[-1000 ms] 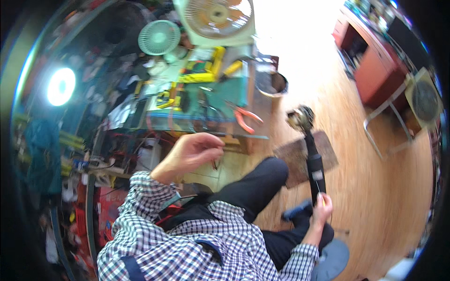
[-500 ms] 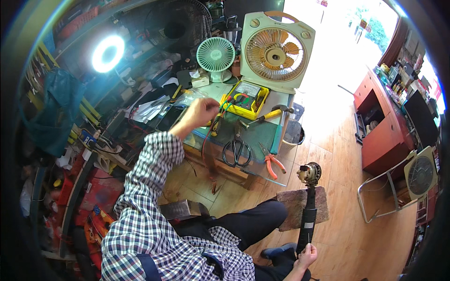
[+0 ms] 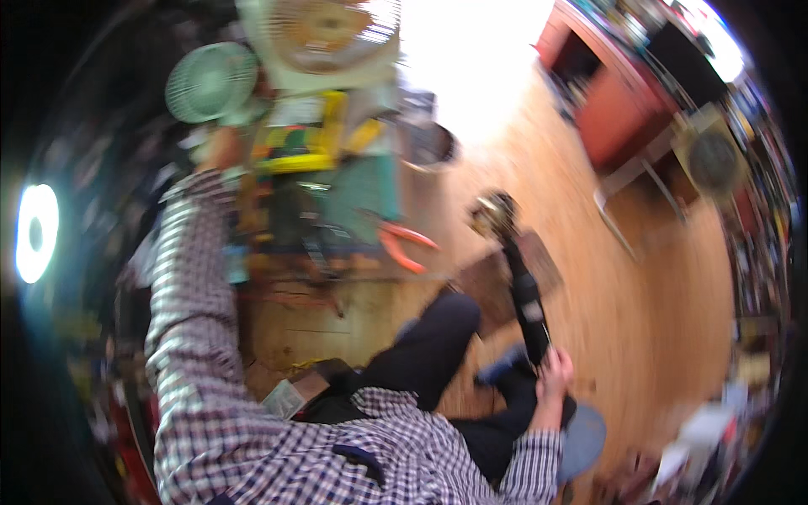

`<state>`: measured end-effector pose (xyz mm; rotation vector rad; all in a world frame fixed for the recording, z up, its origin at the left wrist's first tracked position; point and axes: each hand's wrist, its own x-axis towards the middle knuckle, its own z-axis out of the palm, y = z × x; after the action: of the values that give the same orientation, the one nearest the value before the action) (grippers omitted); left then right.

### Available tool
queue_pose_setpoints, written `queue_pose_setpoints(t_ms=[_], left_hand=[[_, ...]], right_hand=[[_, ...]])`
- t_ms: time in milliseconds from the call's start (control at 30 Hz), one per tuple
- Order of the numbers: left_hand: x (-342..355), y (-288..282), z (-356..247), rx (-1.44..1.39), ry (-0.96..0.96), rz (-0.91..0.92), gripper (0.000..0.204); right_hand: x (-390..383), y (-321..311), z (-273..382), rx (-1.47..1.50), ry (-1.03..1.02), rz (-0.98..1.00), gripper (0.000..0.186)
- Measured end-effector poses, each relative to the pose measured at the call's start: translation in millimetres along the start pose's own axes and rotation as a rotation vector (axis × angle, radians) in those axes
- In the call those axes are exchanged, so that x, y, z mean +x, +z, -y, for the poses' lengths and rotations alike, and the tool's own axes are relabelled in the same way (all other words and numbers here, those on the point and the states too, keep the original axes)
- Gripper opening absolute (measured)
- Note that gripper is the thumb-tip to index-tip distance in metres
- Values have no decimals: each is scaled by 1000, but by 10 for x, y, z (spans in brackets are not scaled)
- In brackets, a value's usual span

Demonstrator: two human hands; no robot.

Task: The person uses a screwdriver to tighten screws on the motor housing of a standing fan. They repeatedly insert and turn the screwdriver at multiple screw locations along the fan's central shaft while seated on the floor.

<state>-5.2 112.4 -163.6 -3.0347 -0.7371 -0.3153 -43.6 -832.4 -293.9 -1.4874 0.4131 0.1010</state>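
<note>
My left hand (image 3: pixel 222 150) is stretched out over the far left of the bench, near the small pale green fan (image 3: pixel 210 82) and left of the yellow-cased multimeter (image 3: pixel 299 139). Motion smears its fingers. At the lower right my right hand (image 3: pixel 554 376) is closed at the near end of a long black power tool (image 3: pixel 528 303), with a thin light sliver showing above the fingertips. What the fingers pinch is unclear. The tool's bare metal gear head (image 3: pixel 493 214) points away from me. Orange-handled pliers (image 3: pixel 406 246) lie at the bench's right edge, beside dark-handled scissors (image 3: pixel 316 244).
A large box fan (image 3: pixel 330 34) stands at the back of the bench. A bucket (image 3: pixel 429 145) is beside the bench's right side. Under the tool is a brown block (image 3: pixel 539 261). Farther right stand a red cabinet (image 3: pixel 619 118) and another fan (image 3: pixel 711 162) near a metal frame.
My view has swung right, so the bench sits farther left and blurred. My left hand has moved away from the multimeter leads, towards the small fan. My right hand stays at the tool's near end.
</note>
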Motion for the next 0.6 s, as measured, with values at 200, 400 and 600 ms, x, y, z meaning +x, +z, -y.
queue_pose_setpoints(t_ms=[200, 400, 600], left_hand=[[265, 176, 717, -107, -9, 137, 40], [377, 330, 1106, 33, -65, 201, 42], [505, -362, 927, -100, -114, 30, 42]], right_hand=[[-33, 62, -26, -40, -24, -89, 10], [-165, 152, -89, -56, -34, -4, 15], [-289, 463, -129, -162, -180, 103, 18]])
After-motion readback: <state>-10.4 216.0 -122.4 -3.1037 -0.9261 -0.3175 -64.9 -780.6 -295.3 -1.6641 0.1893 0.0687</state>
